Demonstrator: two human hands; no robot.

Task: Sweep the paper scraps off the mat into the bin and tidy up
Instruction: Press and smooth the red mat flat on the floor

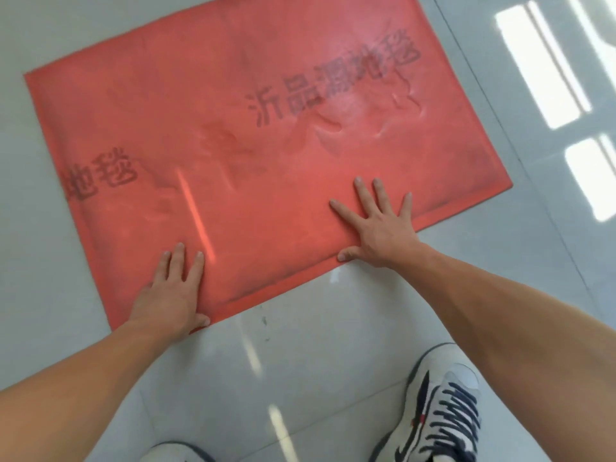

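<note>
Both hands lie flat with fingers spread on the near edge of the red mat (233,111): left hand (173,291), right hand (376,225), on the grey tiled floor (316,345).

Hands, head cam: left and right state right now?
Left hand: open, fingers flat on the red mat by its near edge, holding nothing.
Right hand: open, fingers spread flat on the mat, holding nothing.

Dark printed characters on the red mat (166,95) read "沂品源地毯", with "地毯" repeated near its left edge
</note>
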